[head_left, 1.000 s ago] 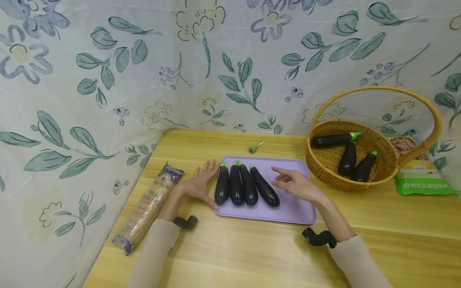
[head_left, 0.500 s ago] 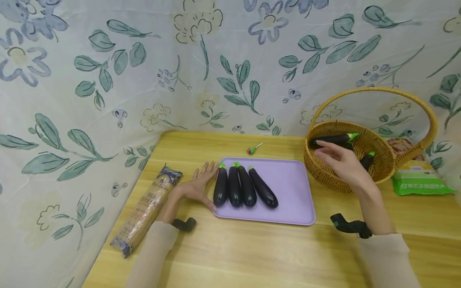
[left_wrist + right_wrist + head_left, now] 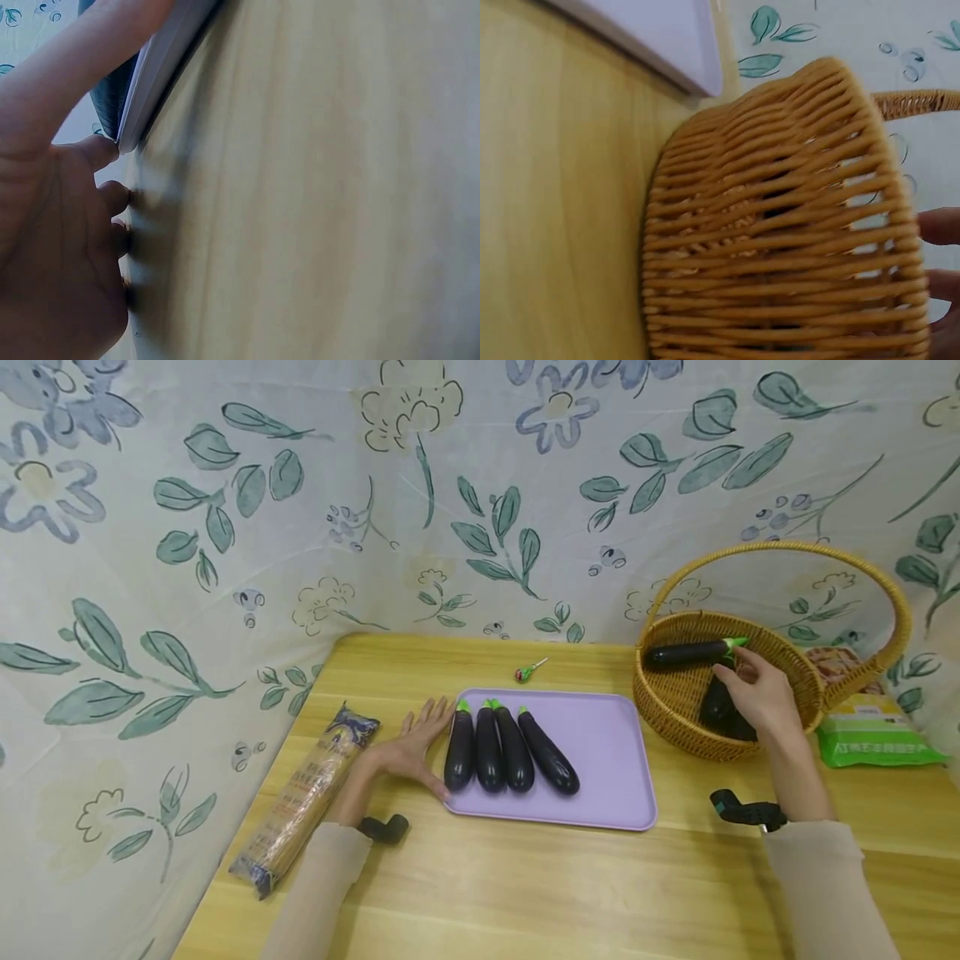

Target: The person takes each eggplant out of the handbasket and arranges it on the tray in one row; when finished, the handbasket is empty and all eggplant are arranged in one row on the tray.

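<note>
My left hand (image 3: 408,752) lies spread at the left edge of a lilac tray (image 3: 611,760), its thumb touching the rim. Several dark eggplants (image 3: 551,756) lie side by side on the tray, green stems toward the back wall. My right hand (image 3: 761,693) reaches over a wicker basket (image 3: 660,718), thumb and index finger apart near the stem of an eggplant (image 3: 686,654) lying across the back. Below the hand, a second eggplant (image 3: 717,703) shows; another is mostly covered. In the right wrist view, the basket wall (image 3: 780,225) hides most of the hand.
A long clear packet of noodles (image 3: 307,802) lies left of my left hand. Behind the tray is a wrapped lollipop (image 3: 525,672). A green and yellow food bag (image 3: 873,735) sits right of the basket, whose tall handle (image 3: 810,547) arches over it. Floral cloth hangs behind.
My right hand has moved from above the tray's right part to the right and into the basket. The left hand and the eggplants on the tray stay in place.
</note>
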A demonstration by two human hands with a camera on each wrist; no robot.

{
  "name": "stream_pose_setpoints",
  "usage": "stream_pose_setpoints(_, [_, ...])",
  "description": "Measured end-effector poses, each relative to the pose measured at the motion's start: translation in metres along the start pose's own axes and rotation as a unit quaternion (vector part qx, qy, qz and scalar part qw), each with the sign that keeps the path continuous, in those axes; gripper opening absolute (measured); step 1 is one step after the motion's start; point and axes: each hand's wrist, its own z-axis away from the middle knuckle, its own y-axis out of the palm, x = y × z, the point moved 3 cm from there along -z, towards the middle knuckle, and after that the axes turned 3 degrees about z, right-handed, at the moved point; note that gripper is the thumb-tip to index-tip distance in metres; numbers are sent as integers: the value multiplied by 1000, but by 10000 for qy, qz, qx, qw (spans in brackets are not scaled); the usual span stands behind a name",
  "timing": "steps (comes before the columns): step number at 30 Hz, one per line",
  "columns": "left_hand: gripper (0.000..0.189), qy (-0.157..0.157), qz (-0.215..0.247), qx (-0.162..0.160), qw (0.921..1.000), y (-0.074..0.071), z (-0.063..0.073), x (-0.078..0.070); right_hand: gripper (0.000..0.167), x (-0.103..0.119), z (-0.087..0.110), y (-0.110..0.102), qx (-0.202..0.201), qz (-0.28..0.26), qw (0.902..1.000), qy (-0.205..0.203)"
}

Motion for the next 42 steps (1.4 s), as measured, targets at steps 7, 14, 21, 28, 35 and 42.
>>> stream_pose_setpoints(7, [155,47,72,-10,10000,1,0,0,82,-21,-11,4,35,254,9996,133])
stream_pose_setpoints(14, [156,34,94,-33,9999,1,1,1,81,-25,-17,7,-56,724,9974,37])
stream_pose_setpoints(21, [155,62,127,-4,9999,-1,2,0,81,-22,-19,10,158,1045,9942,200])
stream_pose_setpoints(28, [155,58,105,5,9999,-1,2,0,84,-22,-22,11,507,1114,9919,336])
stream_pose_setpoints(35, [155,82,121,-2,9999,-1,1,0,79,-24,-28,12,634,987,9921,443])
stream_pose_setpoints(42, [155,53,99,5,9999,0,1,1,77,-26,-31,14,561,1068,9921,342])
